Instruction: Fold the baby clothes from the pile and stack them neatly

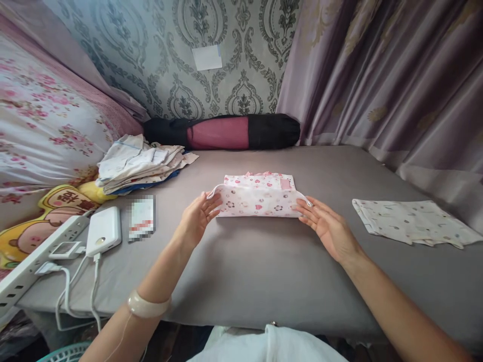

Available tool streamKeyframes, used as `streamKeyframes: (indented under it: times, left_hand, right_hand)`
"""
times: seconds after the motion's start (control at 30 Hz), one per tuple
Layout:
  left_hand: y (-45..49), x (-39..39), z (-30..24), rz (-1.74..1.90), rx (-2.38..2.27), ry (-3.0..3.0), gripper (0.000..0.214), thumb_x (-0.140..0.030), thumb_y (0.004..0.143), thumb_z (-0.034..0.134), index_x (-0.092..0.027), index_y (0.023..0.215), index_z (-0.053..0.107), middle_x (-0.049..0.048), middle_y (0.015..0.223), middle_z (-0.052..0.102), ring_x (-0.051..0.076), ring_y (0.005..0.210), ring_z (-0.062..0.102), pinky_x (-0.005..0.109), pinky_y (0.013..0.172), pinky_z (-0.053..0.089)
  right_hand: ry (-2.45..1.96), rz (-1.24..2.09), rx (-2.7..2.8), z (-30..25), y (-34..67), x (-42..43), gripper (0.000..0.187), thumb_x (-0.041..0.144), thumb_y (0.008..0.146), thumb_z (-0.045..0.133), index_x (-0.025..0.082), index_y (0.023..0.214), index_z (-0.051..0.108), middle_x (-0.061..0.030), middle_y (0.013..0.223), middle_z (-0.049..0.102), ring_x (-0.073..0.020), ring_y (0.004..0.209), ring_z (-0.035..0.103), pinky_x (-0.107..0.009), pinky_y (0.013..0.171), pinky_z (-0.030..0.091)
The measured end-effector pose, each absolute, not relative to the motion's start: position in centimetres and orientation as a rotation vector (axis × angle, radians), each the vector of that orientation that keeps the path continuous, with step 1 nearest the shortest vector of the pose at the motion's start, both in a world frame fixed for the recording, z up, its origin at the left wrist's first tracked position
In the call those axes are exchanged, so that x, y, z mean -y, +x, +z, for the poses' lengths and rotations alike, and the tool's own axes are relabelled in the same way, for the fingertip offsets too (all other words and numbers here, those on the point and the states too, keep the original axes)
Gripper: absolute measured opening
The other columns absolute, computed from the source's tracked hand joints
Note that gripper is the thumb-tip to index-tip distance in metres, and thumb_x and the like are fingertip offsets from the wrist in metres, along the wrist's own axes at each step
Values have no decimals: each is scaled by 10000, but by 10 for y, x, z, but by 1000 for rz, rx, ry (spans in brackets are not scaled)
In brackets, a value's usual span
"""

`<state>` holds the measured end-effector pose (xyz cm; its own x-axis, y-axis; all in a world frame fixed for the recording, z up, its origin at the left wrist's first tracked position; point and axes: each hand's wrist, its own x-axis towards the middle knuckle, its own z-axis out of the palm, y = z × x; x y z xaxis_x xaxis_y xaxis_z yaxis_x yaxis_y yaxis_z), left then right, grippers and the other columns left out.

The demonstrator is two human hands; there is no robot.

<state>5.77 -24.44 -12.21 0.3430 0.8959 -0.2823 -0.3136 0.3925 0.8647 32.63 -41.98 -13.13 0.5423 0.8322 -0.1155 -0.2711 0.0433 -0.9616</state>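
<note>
A white garment with pink hearts and small printed figures [256,202] lies partly folded over itself on the grey-covered surface in front of me. A pink patch and some pink trim show along its far side. My left hand [199,215] grips the garment's left edge between thumb and fingers. At the opposite end, my right hand [320,221] pinches the right edge, with the fabric lifted slightly in a curl at both sides. A white bangle [148,305] is on my left forearm.
Left: stacked folded clothes [141,163], a white power bank [103,231], a power strip [41,256] with cables, a yellow plush [22,234] and a blurred packet [142,217]. Right: a folded patterned cloth [411,221]. A black and pink roll-shaped bag [222,132] lies along the wall.
</note>
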Motion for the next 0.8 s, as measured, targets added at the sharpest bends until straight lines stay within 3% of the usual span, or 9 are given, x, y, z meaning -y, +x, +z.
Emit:
streamKeyframes:
  times: [0.13,0.27,0.5,0.8]
  left_hand:
    - [80,233,-135,956,-813,920,328,-440,882,599,-197,1101,615,95,1296,609,225,1226,561,333,962,480]
    - [96,215,-152,993,-820,1044,379,-484,867,609,-213,1132,599,95,1333,576,236,1275,519,367,1024,441]
    - [120,184,-168,1008,-888,1136,389,-494,888,567,-219,1164,567,107,1362,549,234,1283,512,355,1004,450]
    - [143,159,-178,1014,-986,1208,396,-483,907,521,-213,1195,547,114,1368,545,233,1280,508,342,995,448]
  right_hand:
    - [-1329,886,742,-150,329,402,552,419,883,589,299,1406,459,-37,1453,502,-203,1387,394,-397,1136,360]
    - [-1432,868,862,-170,339,383,715,459,898,543,271,1527,259,-58,1552,355,-208,1439,293,-425,1186,256]
    - [-1484,848,819,-175,354,342,723,491,885,517,261,1524,270,-46,1517,413,-227,1419,336,-435,1185,251]
    - [-1540,846,728,-171,360,303,678,429,922,371,190,1539,221,-79,1566,325,-179,1410,348,-343,1180,254]
